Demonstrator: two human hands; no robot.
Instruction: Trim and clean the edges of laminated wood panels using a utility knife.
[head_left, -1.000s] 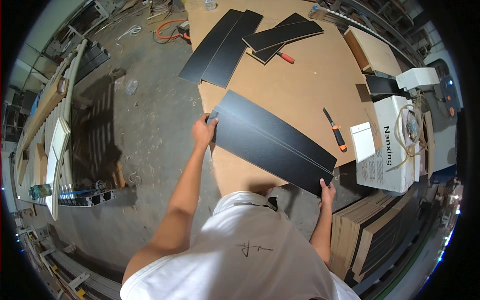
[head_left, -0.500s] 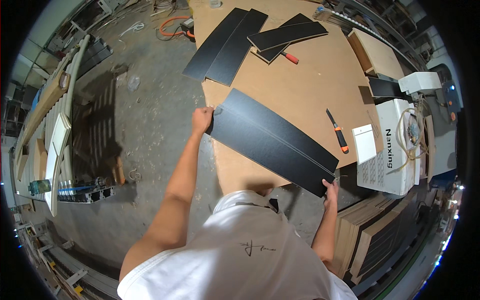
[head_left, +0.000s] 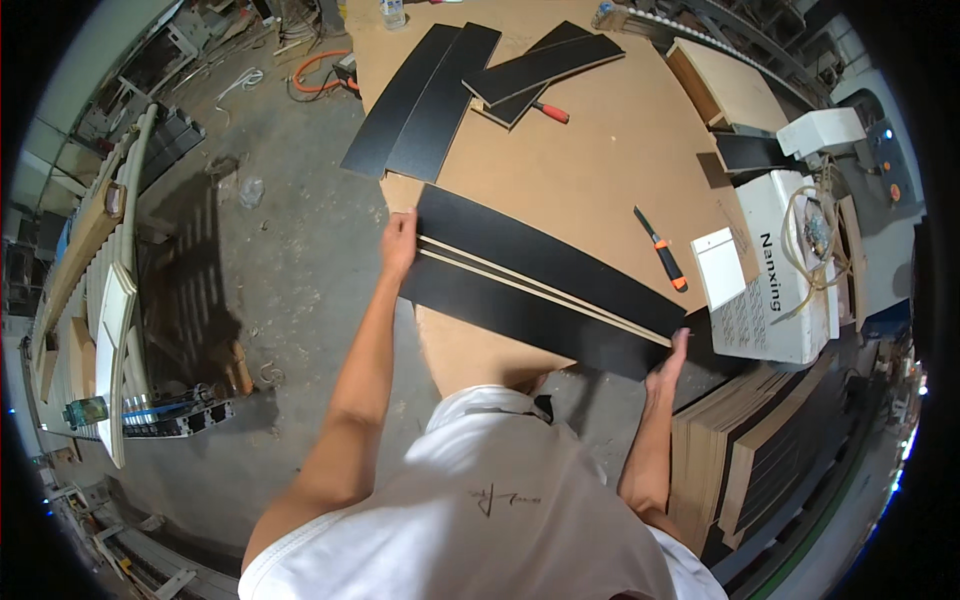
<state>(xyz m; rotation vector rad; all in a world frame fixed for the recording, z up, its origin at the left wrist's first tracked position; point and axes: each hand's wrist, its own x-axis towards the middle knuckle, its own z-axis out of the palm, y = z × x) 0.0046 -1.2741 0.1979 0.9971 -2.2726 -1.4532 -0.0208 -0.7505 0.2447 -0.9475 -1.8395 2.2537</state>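
Note:
Two long black panels lie side by side over the near part of the table, slanting down to the right. Pale bare edges run between the far panel (head_left: 540,240) and the near panel (head_left: 500,309). My left hand (head_left: 399,240) grips them at their left end, fingers partly hidden. At the right end, my right hand (head_left: 667,368) holds them with its fingers up against the short edges. Right of the panels, an orange-and-black utility knife (head_left: 663,252) rests on the table.
The brown-topped table (head_left: 590,170) carries more black panels (head_left: 430,100) at the far left, crossed black boards (head_left: 545,70) and a red-handled tool (head_left: 552,113). A white pad (head_left: 718,268) leans near a white box (head_left: 765,320). Stacked boards (head_left: 700,460) stand at lower right.
The black piece showed a nearly flat face with grooved lines; now two panels show with pale edges between them. My right hand's fingers have straightened upward along the end.

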